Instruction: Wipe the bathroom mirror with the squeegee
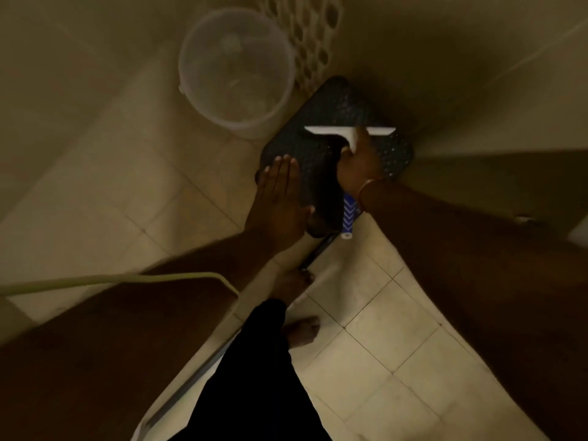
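My right hand [359, 165] is reaching down, its grip grasping the white squeegee [349, 135] above the dark stool [321, 122]; my left hand [276, 198] is hanging flat, fingers released.

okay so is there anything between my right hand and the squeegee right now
No. The right hand is already closed around the squeegee handle, over the dark stool. The left hand is open beside it.
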`<state>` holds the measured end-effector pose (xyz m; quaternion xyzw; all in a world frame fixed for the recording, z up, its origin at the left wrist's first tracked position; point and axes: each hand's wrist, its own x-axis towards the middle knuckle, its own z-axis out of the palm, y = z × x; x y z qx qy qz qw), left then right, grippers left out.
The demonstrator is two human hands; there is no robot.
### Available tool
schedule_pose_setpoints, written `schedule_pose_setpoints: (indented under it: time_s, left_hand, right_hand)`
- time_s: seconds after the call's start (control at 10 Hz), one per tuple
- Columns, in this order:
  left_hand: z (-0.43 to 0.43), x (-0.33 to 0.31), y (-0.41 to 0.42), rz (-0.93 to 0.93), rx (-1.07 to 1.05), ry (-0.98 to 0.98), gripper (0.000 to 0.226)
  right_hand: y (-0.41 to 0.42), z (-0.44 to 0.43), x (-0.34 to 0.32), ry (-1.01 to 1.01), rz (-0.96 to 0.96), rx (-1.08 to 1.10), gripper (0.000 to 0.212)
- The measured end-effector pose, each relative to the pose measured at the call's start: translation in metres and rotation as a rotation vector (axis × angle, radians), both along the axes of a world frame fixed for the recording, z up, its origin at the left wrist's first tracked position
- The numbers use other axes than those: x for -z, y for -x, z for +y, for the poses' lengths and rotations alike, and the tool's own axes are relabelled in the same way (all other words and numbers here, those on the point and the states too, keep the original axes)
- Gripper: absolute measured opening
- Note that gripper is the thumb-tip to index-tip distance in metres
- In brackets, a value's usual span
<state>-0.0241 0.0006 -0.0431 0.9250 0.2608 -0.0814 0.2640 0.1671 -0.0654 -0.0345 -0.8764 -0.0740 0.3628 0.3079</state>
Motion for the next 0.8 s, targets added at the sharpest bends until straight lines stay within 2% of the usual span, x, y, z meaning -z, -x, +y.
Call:
schedule_pose_setpoints:
  time_s: [0.4, 0.6, 0.8]
  left_hand:
    - [0.002, 0.014, -0.002, 0.004, 0.013, -0.032, 0.099]
    - [-0.001, -0.013, -0.007, 0.014, 0.045, -0.062, 0.098]
    - [-0.011, -0.074, -0.029, -0.048, 0.109, -0.187, 0.097]
  right_hand:
    - [-0.014, 0.003, 0.017, -0.057, -0.002, -0.146, 0.086]
    - [0.005, -0.039, -0.012, 0.029, -0.146, -0.202, 0.086]
    - [0.022, -0.082, -0.070, 0.120, -0.447, -0.393, 0.086]
